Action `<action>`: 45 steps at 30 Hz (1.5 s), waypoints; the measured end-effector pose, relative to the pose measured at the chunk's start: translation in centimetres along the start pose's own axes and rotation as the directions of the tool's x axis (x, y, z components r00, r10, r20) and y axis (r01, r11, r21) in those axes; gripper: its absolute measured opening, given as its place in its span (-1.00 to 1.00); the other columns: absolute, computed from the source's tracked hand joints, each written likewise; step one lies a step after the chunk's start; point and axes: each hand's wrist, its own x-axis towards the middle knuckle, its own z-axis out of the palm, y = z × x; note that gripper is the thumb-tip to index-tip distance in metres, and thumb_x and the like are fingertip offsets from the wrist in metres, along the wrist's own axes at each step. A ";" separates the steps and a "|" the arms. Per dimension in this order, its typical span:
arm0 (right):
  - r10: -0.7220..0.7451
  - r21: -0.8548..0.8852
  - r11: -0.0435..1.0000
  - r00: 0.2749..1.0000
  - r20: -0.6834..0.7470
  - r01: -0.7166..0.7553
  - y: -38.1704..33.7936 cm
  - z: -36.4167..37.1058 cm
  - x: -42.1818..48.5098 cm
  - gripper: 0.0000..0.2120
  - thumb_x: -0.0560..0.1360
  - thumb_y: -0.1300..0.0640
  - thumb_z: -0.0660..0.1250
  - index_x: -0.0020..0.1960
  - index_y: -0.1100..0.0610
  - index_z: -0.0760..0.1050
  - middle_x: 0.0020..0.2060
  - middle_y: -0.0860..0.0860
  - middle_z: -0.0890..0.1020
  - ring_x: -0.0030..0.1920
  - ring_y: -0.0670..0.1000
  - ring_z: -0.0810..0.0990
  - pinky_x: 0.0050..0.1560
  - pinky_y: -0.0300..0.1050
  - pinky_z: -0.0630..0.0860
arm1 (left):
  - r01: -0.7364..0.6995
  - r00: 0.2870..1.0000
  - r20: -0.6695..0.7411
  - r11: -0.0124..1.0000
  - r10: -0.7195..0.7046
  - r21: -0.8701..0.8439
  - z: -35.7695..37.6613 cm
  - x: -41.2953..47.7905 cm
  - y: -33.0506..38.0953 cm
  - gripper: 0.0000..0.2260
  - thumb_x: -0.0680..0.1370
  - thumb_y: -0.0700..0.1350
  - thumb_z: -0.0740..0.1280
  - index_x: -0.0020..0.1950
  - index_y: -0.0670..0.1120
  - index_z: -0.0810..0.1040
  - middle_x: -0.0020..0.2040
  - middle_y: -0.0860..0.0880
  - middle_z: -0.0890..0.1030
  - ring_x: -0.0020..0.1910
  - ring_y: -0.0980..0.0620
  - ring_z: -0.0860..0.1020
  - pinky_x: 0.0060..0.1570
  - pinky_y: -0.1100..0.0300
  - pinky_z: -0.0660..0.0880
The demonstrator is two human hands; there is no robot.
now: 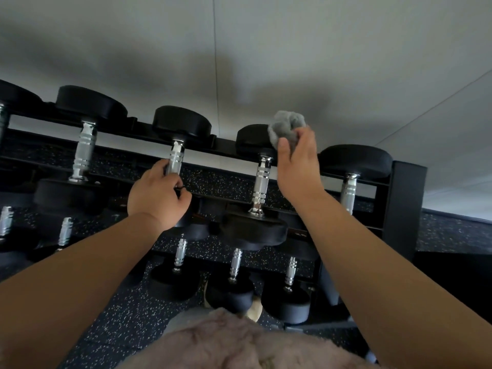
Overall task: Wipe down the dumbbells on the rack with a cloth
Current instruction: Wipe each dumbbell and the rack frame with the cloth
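Dumbbell rack (404, 203), top row
Left hand (157, 195) grasps one handle (175, 155); right hand (298, 161) clutches cloth (286, 123), hiding the neighbour's head (250, 139).

Fuzzy grey cloth (287, 129); dumbbells (179, 145) with shiny ridged metal handles, matt black heads.

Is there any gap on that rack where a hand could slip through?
Likely between the top-row handles: a wide gap lies between the handle that the left hand grips and the next handle. Lower dumbbells sit crowded, heads close together.
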 end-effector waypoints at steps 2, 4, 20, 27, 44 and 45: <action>-0.019 -0.032 0.999 1.000 0.004 0.019 0.3 0.1 1.0 -0.67 0.65 -0.08 0.29 0.29 0.06 0.31 0.16 -0.01 0.47 -0.03 -0.13 0.54 -0.15 -0.31 0.46 | -0.011 1.000 -0.013 1.000 0.011 -0.011 0.0 0.0 -0.1 -0.84 0.53 0.02 0.37 -0.07 -0.05 0.65 0.45 -0.02 0.46 0.19 -0.12 0.54 -0.04 -0.01 0.55; 0.070 -0.006 0.997 0.997 -0.025 -0.071 1.0 -0.3 1.9 -0.69 0.62 -0.12 0.31 0.22 0.03 0.34 0.07 -0.01 0.53 -0.10 -0.09 0.57 -0.23 -0.21 0.49 | -0.028 0.999 -0.029 0.999 0.027 -0.019 0.1 -0.1 0.0 -0.84 0.53 0.01 0.38 -0.08 -0.06 0.64 0.41 -0.01 0.48 0.13 -0.11 0.55 -0.10 0.01 0.54; 0.059 -0.258 0.966 0.938 0.341 0.033 3.3 0.0 -10.9 -0.67 0.65 -0.08 0.30 0.30 0.09 0.49 0.11 0.03 0.59 0.10 0.04 0.57 0.13 -0.04 0.52 | -0.199 0.977 -0.022 0.947 0.211 0.250 0.2 -0.5 1.9 -0.65 0.64 0.09 0.22 0.19 -0.11 0.64 0.45 -0.16 0.45 0.40 -0.19 0.38 0.43 -0.18 0.32; 0.217 -0.442 0.891 0.952 0.217 -0.103 5.3 -1.8 -11.6 -0.64 0.69 -0.07 0.21 0.36 0.14 0.44 0.21 0.11 0.52 0.13 0.13 0.56 0.04 -0.06 0.50 | -0.347 0.936 0.037 0.934 0.351 -0.083 0.3 -4.0 8.6 -0.58 0.68 0.15 0.13 0.34 -0.07 0.57 0.32 -0.04 0.58 0.39 -0.08 0.45 0.43 -0.05 0.37; 0.006 -0.680 0.729 0.993 0.119 0.077 13.3 -13.4 -15.1 -0.57 0.59 -0.06 0.37 0.44 -0.12 0.46 0.14 0.05 0.44 -0.01 0.09 0.54 -0.12 -0.09 0.46 | -0.490 0.862 0.285 0.831 0.418 0.264 2.4 -4.5 20.3 -0.50 0.63 0.28 0.08 0.31 0.00 0.59 0.21 0.00 0.62 0.29 -0.08 0.47 0.23 -0.08 0.46; 0.026 -0.665 0.746 0.996 0.080 0.034 14.0 -14.0 -15.2 -0.61 0.60 -0.07 0.35 0.41 -0.08 0.48 0.14 0.06 0.45 -0.04 0.11 0.55 -0.14 -0.11 0.42 | -0.493 0.859 0.301 0.826 0.413 0.273 2.4 -4.4 20.4 -0.50 0.62 0.29 0.08 0.29 0.02 0.61 0.18 0.02 0.63 0.28 -0.07 0.46 0.21 -0.07 0.47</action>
